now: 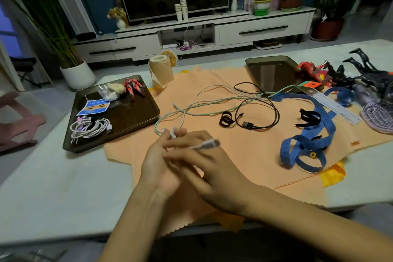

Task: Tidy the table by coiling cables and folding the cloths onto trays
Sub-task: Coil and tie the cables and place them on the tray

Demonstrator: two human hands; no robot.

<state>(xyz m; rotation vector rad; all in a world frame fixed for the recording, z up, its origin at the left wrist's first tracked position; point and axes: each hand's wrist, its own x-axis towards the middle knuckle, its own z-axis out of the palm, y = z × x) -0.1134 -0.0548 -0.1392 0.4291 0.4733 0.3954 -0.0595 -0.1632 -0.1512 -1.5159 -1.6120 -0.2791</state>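
White cable (182,120) lies loose on the orange cloth (244,155) in the middle of the worktop (53,187), tangled with a pale green cable (212,113). Its near end is lifted in the two hands. At 10 o'clock from the hands, the left tray (136,119) carries a coiled cable bundle (89,128), a blue card (93,108) and a red toy (133,87). The left hand (159,161) has its grip curled round a small loop of the white cable at the fingertips. The right hand (214,174) lies against it, and its grip pinches the cable just behind the plug (209,144); this part is blurred. At 1 o'clock a black cable (276,115) lies on the cloth, and beyond it stands the right tray (274,74). At 3 o'clock a blue strap (308,140) lies in curls.
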